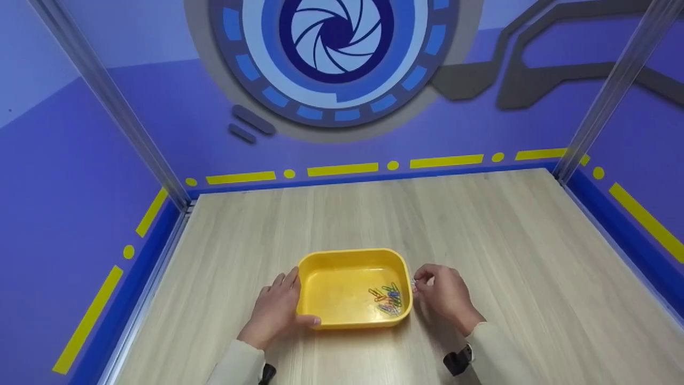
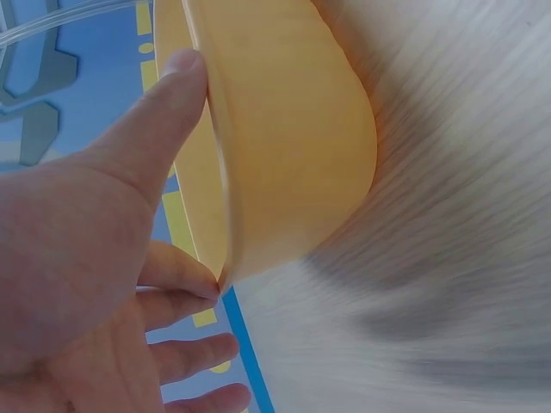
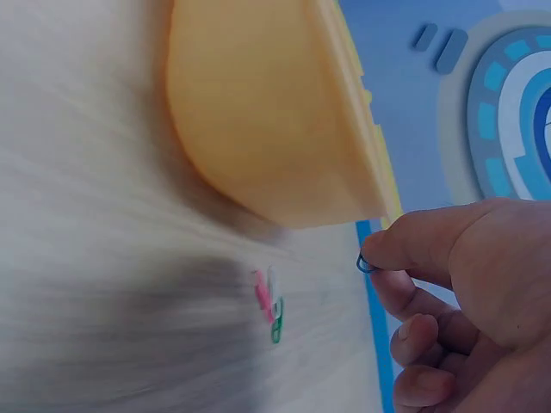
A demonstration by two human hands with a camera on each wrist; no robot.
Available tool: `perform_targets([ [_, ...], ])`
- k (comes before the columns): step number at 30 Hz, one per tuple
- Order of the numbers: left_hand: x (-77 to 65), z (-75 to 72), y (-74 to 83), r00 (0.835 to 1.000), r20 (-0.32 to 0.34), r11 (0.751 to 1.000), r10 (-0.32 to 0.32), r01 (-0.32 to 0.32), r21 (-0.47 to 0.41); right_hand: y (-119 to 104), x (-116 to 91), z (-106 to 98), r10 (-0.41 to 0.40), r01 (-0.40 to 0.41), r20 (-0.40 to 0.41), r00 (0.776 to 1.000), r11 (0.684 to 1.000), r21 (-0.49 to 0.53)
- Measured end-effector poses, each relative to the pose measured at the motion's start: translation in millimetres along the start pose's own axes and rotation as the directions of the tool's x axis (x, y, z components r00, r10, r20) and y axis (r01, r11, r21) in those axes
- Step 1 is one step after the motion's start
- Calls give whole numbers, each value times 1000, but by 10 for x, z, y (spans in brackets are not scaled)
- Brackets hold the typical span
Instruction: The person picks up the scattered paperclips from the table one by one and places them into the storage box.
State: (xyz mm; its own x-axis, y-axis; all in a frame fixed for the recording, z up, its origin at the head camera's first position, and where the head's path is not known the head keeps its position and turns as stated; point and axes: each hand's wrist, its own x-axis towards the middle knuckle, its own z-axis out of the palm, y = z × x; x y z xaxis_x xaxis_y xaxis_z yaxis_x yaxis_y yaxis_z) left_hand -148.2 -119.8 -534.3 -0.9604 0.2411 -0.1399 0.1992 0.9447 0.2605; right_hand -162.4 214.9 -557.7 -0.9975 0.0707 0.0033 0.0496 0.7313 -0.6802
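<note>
A yellow plastic bin (image 1: 342, 324) stands on the table, with several coloured paper clips (image 1: 389, 299) in its right end. My left hand (image 1: 275, 307) holds the bin's left end; in the left wrist view the thumb and index finger rest on its rim (image 2: 225, 172). My right hand (image 1: 446, 291) is just off the bin's right side. Its thumb and index finger pinch a dark blue paper clip (image 3: 366, 265), mostly hidden by the fingertips. Below it on the table lie a pink paper clip (image 3: 263, 294), a green one (image 3: 277, 323) and a whitish one (image 3: 273, 280).
The light wood-grain table (image 1: 374, 214) is bounded by blue printed panels at the back and both sides. Metal posts (image 1: 123, 117) stand at the back corners. Black straps (image 1: 458, 361) sit at both wrists.
</note>
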Motion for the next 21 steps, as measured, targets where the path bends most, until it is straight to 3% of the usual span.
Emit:
perform_targets([
  [12, 34, -1, -2, 1000, 8, 1000, 17, -17, -23, -189, -10, 32, -6, 4, 41, 999, 998, 55],
  [21, 32, -3, -4, 999, -4, 999, 39, -39, -7, -238, -25, 109, -100, 97, 65, 993, 994, 45],
])
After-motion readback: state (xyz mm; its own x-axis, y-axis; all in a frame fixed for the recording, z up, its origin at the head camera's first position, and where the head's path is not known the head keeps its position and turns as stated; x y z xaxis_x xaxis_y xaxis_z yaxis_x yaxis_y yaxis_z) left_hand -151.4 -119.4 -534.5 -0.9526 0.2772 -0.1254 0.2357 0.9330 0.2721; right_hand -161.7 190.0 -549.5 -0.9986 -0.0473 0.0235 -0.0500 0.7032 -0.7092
